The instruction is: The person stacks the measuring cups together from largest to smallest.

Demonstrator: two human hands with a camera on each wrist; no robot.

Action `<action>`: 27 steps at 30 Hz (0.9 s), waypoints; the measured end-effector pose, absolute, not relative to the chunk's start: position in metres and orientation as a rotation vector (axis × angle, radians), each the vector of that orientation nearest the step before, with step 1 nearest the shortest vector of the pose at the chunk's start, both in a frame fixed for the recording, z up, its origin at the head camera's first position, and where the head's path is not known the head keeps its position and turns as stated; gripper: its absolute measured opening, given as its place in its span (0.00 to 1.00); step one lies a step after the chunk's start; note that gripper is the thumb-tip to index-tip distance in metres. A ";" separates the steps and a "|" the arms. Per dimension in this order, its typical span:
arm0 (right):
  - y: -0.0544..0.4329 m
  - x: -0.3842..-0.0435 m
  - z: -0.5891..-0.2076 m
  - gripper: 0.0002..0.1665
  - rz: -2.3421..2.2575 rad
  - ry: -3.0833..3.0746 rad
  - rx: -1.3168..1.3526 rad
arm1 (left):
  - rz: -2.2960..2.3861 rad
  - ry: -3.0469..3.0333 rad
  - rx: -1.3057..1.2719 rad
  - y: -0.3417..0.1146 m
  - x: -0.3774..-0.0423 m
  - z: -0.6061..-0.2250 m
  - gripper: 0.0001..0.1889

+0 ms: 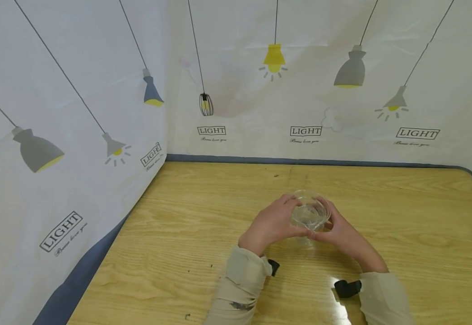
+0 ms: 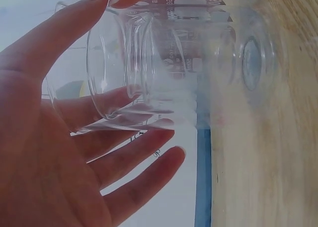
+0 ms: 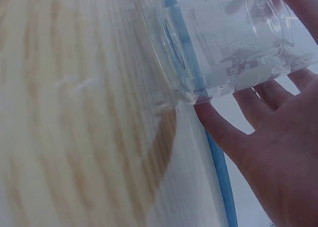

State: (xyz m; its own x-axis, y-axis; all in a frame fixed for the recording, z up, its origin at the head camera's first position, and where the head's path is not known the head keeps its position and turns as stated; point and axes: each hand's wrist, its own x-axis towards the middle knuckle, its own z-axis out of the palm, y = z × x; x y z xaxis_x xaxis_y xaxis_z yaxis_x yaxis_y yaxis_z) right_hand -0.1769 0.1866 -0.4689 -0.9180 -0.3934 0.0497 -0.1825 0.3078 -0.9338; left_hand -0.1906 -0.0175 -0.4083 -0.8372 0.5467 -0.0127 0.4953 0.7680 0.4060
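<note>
A clear glass beaker (image 1: 311, 216) with white printed markings is upright over the wooden table, between both hands. More than one glass rim shows at its upper part in the left wrist view, so a second clear vessel may sit inside the beaker (image 2: 174, 53). My left hand (image 1: 274, 221) holds its left side, thumb at the near side and fingers spread round the far side. From the right, my right hand (image 1: 341, 232) grips the opposite side, the thumbs meeting in front. Near the base of the beaker (image 3: 223, 48) lie fingers of the right hand (image 3: 283, 142). Whether the base touches the wood is unclear.
The wood-grain table (image 1: 171, 253) spreads out on all sides of the hands. White sheeting (image 1: 244, 149) printed with lamps stands along the back and left edges, with a blue border (image 1: 228, 159) at its foot. Black wrist devices (image 1: 347, 289) show at the sleeves.
</note>
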 end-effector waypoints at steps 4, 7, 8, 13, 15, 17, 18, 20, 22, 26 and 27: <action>0.187 -0.177 -0.470 0.53 -1.666 2.380 -0.541 | 0.562 2.840 0.833 -0.017 -0.190 -0.408 0.43; 0.187 -0.177 -0.470 0.52 -1.665 2.384 -0.540 | 0.542 2.849 0.831 -0.016 -0.190 -0.406 0.43; 0.187 -0.177 -0.469 0.52 -1.664 2.385 -0.539 | 0.540 2.851 0.828 -0.016 -0.189 -0.406 0.43; 0.186 -0.177 -0.468 0.52 -1.669 2.376 -0.536 | 0.523 2.860 0.772 -0.015 -0.187 -0.404 0.42; 0.186 -0.177 -0.468 0.52 -1.671 2.371 -0.536 | 0.502 2.867 0.747 -0.014 -0.187 -0.403 0.42; 0.186 -0.177 -0.468 0.52 -1.674 2.367 -0.541 | 0.474 2.879 0.731 -0.014 -0.186 -0.402 0.42; 0.186 -0.177 -0.468 0.52 -1.677 2.367 -0.542 | 0.463 2.883 0.724 -0.014 -0.185 -0.402 0.42; 0.187 -0.177 -0.469 0.52 -1.674 2.371 -0.543 | 0.447 2.889 0.712 -0.013 -0.184 -0.401 0.42; 0.187 -0.178 -0.469 0.52 -1.674 2.380 -0.551 | 0.437 2.890 0.693 -0.013 -0.182 -0.399 0.44; 0.188 -0.179 -0.470 0.52 -1.699 2.372 -0.583 | 0.429 2.879 0.653 -0.011 -0.180 -0.397 0.46; 0.188 -0.179 -0.471 0.52 -1.704 2.372 -0.589 | 0.429 2.876 0.643 -0.011 -0.180 -0.396 0.46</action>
